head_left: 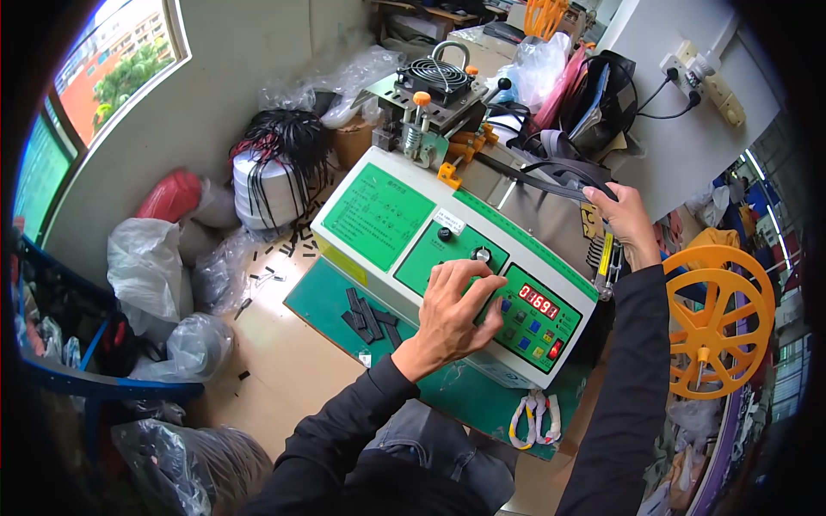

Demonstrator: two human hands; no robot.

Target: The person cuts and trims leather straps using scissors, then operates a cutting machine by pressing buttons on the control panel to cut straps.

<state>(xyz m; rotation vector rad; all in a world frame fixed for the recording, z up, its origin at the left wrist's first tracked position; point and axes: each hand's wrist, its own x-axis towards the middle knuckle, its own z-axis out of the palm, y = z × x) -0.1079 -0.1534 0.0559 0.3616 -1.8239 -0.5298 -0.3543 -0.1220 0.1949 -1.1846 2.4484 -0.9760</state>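
A white machine with a green control panel (pixel 376 206) stands on a green tabletop (pixel 323 301); its red display shows digits. Over the panel, near a black-and-silver knob (pixel 482 255), is my left hand (pixel 459 308), fingers bent; whether it grips anything is hidden. My right hand (pixel 626 217) is closed on a black strap (pixel 551 183) at the machine's right rear. The strap runs leftward to orange guides (pixel 465 148) beside the fan-topped head (pixel 436 76). Several short black strap pieces (pixel 366 316) lie on the tabletop in front of the machine.
An orange reel (pixel 718 318) stands at the right. White spools with black cords (pixel 267 193) and plastic bags (pixel 148 258) are at the left. A colourful looped band (pixel 523 423) lies at the front edge. Power plugs (pixel 693 99) are on the right wall.
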